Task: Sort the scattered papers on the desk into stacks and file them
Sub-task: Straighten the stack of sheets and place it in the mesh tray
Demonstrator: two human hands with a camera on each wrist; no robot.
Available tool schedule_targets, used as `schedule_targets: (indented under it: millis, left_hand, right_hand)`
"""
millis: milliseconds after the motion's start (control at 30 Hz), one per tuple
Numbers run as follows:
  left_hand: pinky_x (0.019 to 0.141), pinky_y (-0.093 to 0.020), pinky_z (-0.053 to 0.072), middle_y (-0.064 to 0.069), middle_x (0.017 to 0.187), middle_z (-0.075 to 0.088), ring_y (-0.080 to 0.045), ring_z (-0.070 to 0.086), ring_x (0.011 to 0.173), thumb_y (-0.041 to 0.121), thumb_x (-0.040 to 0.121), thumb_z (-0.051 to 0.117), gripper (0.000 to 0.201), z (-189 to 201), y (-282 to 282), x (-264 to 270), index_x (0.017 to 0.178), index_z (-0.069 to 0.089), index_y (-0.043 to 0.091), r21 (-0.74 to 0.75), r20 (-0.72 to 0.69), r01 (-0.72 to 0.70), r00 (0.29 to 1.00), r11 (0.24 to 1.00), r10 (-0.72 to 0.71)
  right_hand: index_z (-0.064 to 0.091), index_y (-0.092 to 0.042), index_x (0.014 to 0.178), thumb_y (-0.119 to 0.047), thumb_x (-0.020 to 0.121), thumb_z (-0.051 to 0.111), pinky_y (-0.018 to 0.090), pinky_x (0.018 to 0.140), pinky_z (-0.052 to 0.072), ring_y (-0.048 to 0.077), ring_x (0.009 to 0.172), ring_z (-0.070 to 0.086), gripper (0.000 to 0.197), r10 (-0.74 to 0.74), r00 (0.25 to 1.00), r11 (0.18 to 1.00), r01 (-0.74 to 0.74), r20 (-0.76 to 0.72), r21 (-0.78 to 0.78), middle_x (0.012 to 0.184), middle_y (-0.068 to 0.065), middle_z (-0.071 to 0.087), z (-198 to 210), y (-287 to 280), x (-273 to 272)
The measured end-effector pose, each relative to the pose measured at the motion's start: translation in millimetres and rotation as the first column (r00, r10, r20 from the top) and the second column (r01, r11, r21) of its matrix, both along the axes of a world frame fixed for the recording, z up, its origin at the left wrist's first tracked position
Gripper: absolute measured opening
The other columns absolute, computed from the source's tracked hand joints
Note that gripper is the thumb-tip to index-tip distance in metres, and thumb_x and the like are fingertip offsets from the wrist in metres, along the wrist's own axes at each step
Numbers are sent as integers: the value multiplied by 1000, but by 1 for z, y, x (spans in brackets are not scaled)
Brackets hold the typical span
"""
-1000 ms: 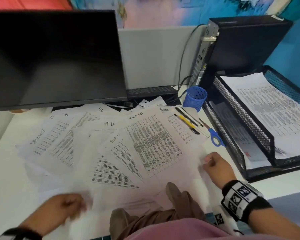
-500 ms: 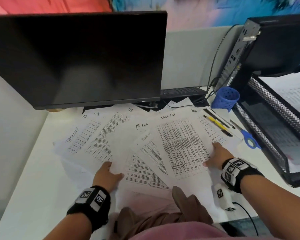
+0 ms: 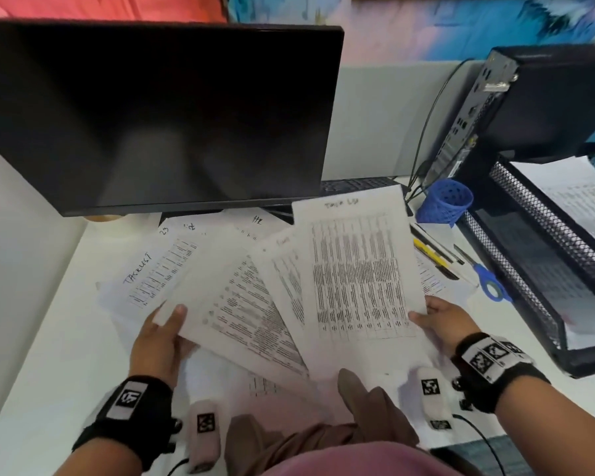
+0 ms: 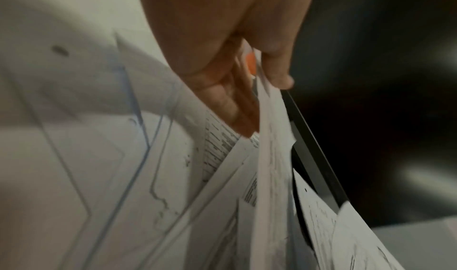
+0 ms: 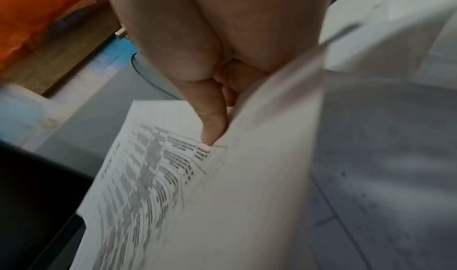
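Papers (image 3: 354, 269) fanned, lifted off worktop (image 3: 49, 321). Left hand (image 3: 158, 341) pinches 8 o'clock corner, right hand (image 3: 443, 324) pinches 4 o'clock edge. Risk: loose middle sheets slide out.

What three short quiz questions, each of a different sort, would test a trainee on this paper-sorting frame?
1. True or false: the left hand rests flat and idle on the desk.
2. Multiple choice: the right hand pinches the sheet headed A) Task List, B) Invoice, C) Menu.
3. Fill in: the blue-handled scissors lie between the papers and the black mesh ____.

Key
1. False: it grips the lower left corner of the fanned papers, thumb on top.
2. A: the Task List sheet, raised in front of the monitor.
3. tray: the mesh tray, which already holds printed sheets.
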State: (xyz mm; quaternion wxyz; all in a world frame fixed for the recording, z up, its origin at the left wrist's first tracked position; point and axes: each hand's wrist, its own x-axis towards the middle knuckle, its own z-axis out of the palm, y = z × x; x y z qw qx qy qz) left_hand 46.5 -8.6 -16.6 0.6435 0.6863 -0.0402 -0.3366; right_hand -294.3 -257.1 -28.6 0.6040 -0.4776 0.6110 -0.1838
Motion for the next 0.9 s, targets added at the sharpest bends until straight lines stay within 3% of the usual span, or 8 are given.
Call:
schedule_targets:
  millis: [133,233,333,433,533,600,700,900]
  left_hand:
    - [75,-36,60,-16,118,65,-23,70,89,27,85,65,47,-14,-7,-21,119,49,-2,-103,-329,127,932,987,-154]
    - [75,-37,57,-10,103,68,-26,68,90,18,90,65,33,-23,-12,-45,118,51,6,34,-267,248,936,968,-230]
    - [80,-39,56,-4,98,74,-23,70,89,47,59,87,65,-27,-14,-52,111,64,17,147,-173,368,923,918,-343]
    - [92,-49,51,-9,103,73,-28,69,93,30,73,82,43,-30,-15,-48,110,67,13,318,-26,303,950,898,-312]
    - [87,-52,54,-14,92,73,-32,70,85,15,77,79,18,-26,-13,-44,92,70,10,312,28,188,978,931,-207]
    - [87,-52,54,-13,90,74,-33,70,85,12,77,78,17,-18,-5,-41,92,71,10,282,14,182,981,942,-194]
    - [88,-49,53,-11,95,75,-30,70,90,10,74,79,31,-3,8,-35,103,70,10,208,-3,228,973,951,-232]
    - [81,-37,54,-3,91,77,-21,72,86,8,62,86,42,26,15,-24,101,71,11,176,42,410,905,895,-423]
  right_hand:
    - [63,-4,109,12,82,61,30,75,52,23,80,64,32,114,993,992,-111,-43,56,90,9,71,-14,6,18]
    - [57,2,117,10,81,62,18,65,49,6,69,64,36,332,931,942,-334,-151,8,97,7,68,-12,24,36]
    - [58,-11,118,1,84,62,22,82,41,21,104,61,37,536,759,807,-590,-369,-41,108,0,62,-6,42,57]
    - [59,-17,117,-10,87,62,22,84,45,23,113,58,31,615,657,716,-697,-437,-41,114,1,65,2,51,70]
    - [56,-17,124,-16,93,55,11,69,45,15,91,60,31,442,836,846,-509,-327,-157,122,10,61,16,44,72]
    - [49,-23,133,-16,96,49,17,81,45,14,100,56,38,313,896,884,-396,-314,-248,136,4,52,29,33,70]
    - [32,-34,145,-10,91,56,35,107,31,19,135,37,63,303,903,875,-390,-303,-287,150,-5,35,38,17,64]
    - [27,-34,146,-8,87,63,34,109,25,12,132,35,74,530,809,751,-586,-254,-303,145,-9,38,48,17,80]
